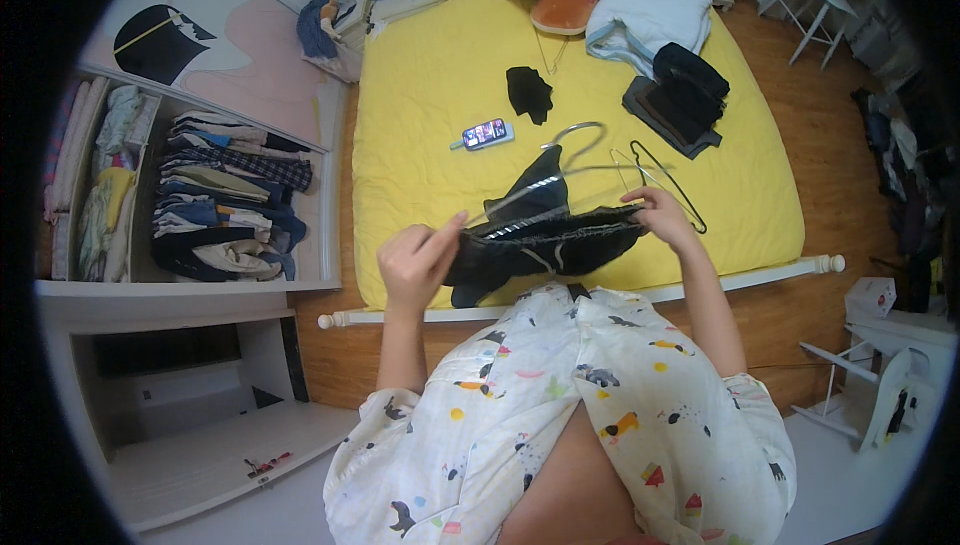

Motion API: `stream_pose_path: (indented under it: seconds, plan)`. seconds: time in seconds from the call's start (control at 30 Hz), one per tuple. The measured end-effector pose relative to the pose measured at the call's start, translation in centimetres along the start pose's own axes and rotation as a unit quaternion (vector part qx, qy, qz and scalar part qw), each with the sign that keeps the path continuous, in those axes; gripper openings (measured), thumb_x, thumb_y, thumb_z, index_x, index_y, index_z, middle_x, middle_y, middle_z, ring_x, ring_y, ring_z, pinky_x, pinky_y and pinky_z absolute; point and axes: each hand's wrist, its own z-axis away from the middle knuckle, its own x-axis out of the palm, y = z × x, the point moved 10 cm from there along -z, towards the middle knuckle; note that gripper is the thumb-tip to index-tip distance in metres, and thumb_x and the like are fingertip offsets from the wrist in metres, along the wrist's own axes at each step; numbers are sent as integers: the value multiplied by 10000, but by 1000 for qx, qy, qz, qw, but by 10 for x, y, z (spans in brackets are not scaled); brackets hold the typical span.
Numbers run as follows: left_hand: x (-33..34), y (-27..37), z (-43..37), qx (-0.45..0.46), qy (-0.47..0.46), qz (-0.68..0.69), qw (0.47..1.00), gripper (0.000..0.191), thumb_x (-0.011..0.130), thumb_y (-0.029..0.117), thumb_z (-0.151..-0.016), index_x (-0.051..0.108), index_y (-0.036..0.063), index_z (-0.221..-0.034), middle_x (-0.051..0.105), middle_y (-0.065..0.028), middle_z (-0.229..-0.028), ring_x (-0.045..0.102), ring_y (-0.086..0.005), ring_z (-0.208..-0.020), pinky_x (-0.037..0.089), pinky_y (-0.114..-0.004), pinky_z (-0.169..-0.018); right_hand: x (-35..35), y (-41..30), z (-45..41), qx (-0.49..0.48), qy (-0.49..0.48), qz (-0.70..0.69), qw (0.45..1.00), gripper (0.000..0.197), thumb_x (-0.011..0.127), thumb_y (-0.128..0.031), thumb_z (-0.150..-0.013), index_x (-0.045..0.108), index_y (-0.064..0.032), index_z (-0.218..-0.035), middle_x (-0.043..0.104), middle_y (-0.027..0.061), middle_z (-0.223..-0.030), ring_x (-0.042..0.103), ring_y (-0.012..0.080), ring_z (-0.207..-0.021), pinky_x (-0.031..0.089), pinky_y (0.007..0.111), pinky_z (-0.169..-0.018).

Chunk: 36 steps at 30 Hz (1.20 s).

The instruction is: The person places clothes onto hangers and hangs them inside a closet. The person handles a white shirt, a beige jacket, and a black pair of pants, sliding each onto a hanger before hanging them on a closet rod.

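Black drawstring trousers or shorts (592, 254) are stretched by the waistband between my two hands, above the near edge of the bed. My left hand (420, 260) grips the left end of the waistband, and my right hand (654, 213) pinches the right end. A clothes hanger (536, 186) with a large hook lies along the waistband; its right part is blurred, and whether a hand holds it I cannot tell. A dark hanger (686, 207) lies on the bed just beyond my right hand.
On the yellow bedspread (420, 80) are a phone (486, 135), a small black garment (529, 93), folded dark clothes (675, 102) and a white quilt (649, 16). An open wardrobe with folded clothes (225, 192) stands at left. The white footboard rail (750, 276) crosses before me.
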Motion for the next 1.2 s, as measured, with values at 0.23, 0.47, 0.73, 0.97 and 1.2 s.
stream_pose_path:
  seconds: [0.23, 0.47, 0.73, 0.97, 1.2]
  plan:
    - [13, -65, 34, -70, 14, 90, 993, 237, 658, -18, -657, 663, 53, -882, 383, -66, -503, 414, -183, -428, 297, -303, -413, -36, -37, 18, -10, 44, -29, 999, 287, 507, 86, -629, 613, 44, -893, 614, 67, -735, 570, 109, -649, 461, 227, -602]
    - [5, -63, 30, -6, -31, 27, 999, 218, 675, 4, -647, 669, 83, -850, 381, -50, -498, 412, -173, -427, 308, -305, -409, -46, -82, 36, -30, 44, 36, 998, 235, 517, 64, -636, 629, 46, -842, 616, 85, -717, 580, 128, -666, 458, 236, -615]
    - [-28, -54, -38, 22, 172, 41, 984, 132, 686, 9, -686, 650, 44, -809, 558, -67, -586, 510, -171, -475, 374, -264, -441, -33, -191, 48, -235, -9, 46, 971, 259, 479, 36, -725, 585, 5, -960, 604, 33, -922, 551, 92, -841, 433, 230, -765]
    - [-88, -51, -91, 48, 303, 36, 951, 123, 692, 29, -691, 655, 33, -808, 634, -84, -706, 596, -190, -595, 445, -260, -548, -50, -259, 110, -333, -21, 87, 939, 451, 514, 114, -759, 482, 12, -1197, 583, 73, -1036, 555, 123, -920, 496, 262, -790]
    - [-159, -24, -144, 151, 383, 51, 910, 89, 696, 111, -725, 658, 46, -771, 637, -86, -699, 612, -177, -591, 443, -213, -530, -73, -339, 191, -517, 115, 113, 841, 240, 446, 42, -849, 536, 33, -1071, 602, 83, -978, 586, 138, -905, 472, 259, -861]
